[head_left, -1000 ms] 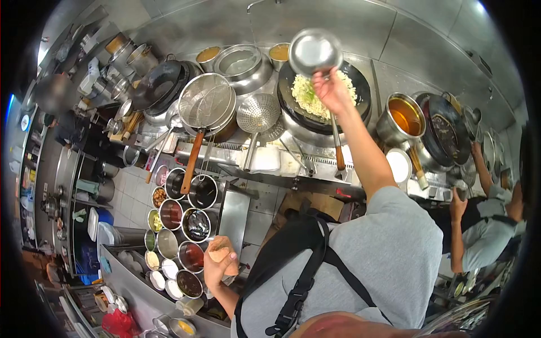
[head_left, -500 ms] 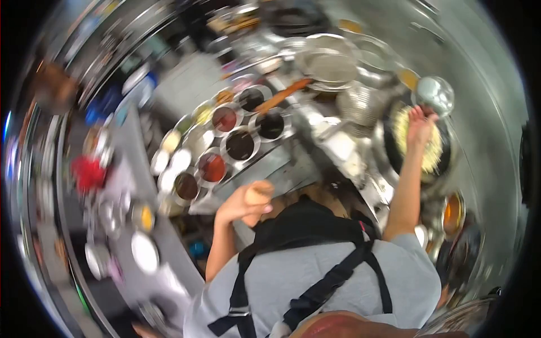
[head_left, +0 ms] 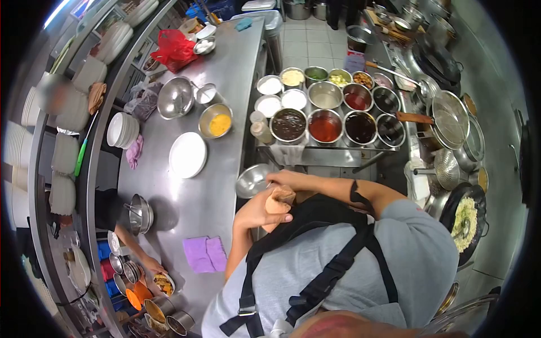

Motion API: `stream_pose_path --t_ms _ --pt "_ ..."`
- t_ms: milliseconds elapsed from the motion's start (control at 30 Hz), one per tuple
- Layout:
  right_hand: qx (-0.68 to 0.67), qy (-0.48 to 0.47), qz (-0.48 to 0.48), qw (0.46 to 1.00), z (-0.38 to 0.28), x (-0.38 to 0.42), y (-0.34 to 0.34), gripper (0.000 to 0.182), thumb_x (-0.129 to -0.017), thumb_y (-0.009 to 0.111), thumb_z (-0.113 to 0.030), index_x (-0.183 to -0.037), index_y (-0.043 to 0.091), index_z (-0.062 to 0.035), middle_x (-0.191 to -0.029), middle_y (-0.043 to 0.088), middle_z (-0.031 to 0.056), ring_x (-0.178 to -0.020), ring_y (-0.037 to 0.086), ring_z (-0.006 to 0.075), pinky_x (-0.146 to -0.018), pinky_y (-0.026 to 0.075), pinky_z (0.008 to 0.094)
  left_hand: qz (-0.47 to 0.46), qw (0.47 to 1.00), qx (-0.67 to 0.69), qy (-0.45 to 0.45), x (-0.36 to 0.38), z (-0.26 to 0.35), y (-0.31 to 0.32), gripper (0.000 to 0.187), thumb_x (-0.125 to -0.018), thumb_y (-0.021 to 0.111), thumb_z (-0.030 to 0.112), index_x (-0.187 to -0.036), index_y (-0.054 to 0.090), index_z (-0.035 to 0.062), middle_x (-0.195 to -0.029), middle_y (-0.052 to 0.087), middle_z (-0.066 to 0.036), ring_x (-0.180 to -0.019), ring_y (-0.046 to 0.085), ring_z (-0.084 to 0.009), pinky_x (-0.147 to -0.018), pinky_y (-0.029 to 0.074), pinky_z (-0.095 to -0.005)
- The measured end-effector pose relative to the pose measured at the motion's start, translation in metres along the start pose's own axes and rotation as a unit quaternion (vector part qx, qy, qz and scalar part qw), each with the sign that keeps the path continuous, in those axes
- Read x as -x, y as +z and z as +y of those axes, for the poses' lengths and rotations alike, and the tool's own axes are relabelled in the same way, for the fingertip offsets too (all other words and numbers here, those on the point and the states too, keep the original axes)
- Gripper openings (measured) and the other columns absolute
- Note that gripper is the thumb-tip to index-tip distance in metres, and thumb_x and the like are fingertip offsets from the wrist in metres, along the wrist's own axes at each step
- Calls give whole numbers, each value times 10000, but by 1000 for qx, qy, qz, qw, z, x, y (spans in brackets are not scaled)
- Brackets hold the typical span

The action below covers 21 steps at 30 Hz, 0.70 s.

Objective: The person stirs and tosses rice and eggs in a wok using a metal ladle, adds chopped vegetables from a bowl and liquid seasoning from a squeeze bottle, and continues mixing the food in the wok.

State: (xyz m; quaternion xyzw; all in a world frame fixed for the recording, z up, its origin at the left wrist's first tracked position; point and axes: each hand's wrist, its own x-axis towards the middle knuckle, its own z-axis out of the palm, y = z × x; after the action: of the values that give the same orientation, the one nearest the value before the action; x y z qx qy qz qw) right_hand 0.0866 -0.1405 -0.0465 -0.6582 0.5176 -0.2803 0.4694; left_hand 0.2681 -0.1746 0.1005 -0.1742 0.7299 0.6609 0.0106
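Observation:
My left hand (head_left: 253, 213) is closed around a folded tan cloth (head_left: 280, 200), close to my apron. Across my body, my right hand (head_left: 288, 179) has its fingers at the rim of a shiny metal bowl (head_left: 252, 181) and appears to grip it. The bowl is by the edge of the steel counter (head_left: 220, 197); part of its rim is behind my hand. On the right, a black wok (head_left: 449, 217) contains pale yellow-white food (head_left: 466, 211), with what looks like a ladle (head_left: 464, 230) lying in it.
Round pots of sauces (head_left: 325, 127) and seasonings fill a stand ahead. A wood-handled strainer (head_left: 451, 119) juts out on the right. The left counter carries a white plate (head_left: 188, 155), a bowl of beaten egg (head_left: 216, 121) and a purple cloth (head_left: 204, 254). Another person's hand (head_left: 151, 263) reaches a food dish (head_left: 164, 284).
My right hand has swung from above the wok across to my left hand, and the round metal vessel seems to have come with it. My view has turned left.

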Motion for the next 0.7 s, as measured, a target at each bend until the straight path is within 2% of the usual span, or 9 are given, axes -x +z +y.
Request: stream_pose_path --t_ms 33,133,233,300,367,433,467,567,700 --pt "53 -52 -36 997 -6 -27 7 288 -897 618 -237 -1135 569 -81 -895 665 186 -843 657 324 -755 512 390 27 999 24 -13 15 -9 -10 618 -642 881 215 -1152 597 10 -1081 619 -55 -1012 575 -170 -906 442 -300" --pt "-89 -98 -40 990 -25 -73 30 366 -897 625 -207 -1225 530 -77 -966 684 156 -833 668 256 -729 516 353 105 991 86 -17 56 -28 -33 604 -657 867 215 -1149 588 4 -1066 615 -61 -993 570 -161 -895 442 -299" --pt "-6 -82 115 990 -4 -90 15 387 -900 616 -195 -1248 492 -82 -871 667 108 -745 641 235 -673 504 341 165 979 120 -31 93 -55 -50 556 -682 855 197 -1128 585 3 -1023 614 -54 -952 568 -147 -865 452 -296" --pt "-62 -13 259 964 14 -86 -9 440 -865 653 -188 -1244 466 -67 -825 582 84 -720 576 215 -654 480 331 201 973 114 -21 109 -71 -58 552 -681 854 188 -1126 584 3 -1018 612 -49 -947 564 -136 -857 453 -290" --pt "-13 -1 440 898 50 -92 -30 525 -788 727 -200 -1220 465 -56 -871 486 88 -783 510 231 -704 457 345 203 969 133 -34 118 -75 -68 554 -685 852 202 -1126 584 2 -1011 614 -50 -946 565 -137 -858 452 -285" --pt "126 49 486 863 31 -91 -51 633 -705 792 -226 -1222 465 -62 -987 460 121 -910 480 273 -794 437 384 205 968 138 -36 116 -83 -78 559 -684 853 213 -1126 584 0 -1009 615 -51 -944 565 -137 -857 450 -281" --pt "136 71 476 866 39 -99 -53 701 -659 823 -257 -1231 463 -74 -1036 472 142 -995 469 326 -860 421 436 192 972 130 -35 112 -84 -85 564 -683 854 223 -1125 584 1 -1008 615 -51 -941 565 -138 -856 450 -280" --pt "224 69 434 870 53 -121 -52 722 -640 831 -260 -1232 461 -74 -1065 483 166 -1046 467 362 -902 414 455 158 982 102 -32 93 -81 -102 576 -678 857 252 -1120 585 2 -1004 615 -51 -931 565 -141 -850 449 -278" --pt "179 37 444 877 61 -122 -54 685 -621 836 -226 -1193 497 -60 -1113 490 177 -1081 456 381 -918 413 467 103 991 76 -33 64 -67 -119 586 -668 863 287 -1102 594 -1 -1001 615 -50 -933 564 -148 -855 448 -284"
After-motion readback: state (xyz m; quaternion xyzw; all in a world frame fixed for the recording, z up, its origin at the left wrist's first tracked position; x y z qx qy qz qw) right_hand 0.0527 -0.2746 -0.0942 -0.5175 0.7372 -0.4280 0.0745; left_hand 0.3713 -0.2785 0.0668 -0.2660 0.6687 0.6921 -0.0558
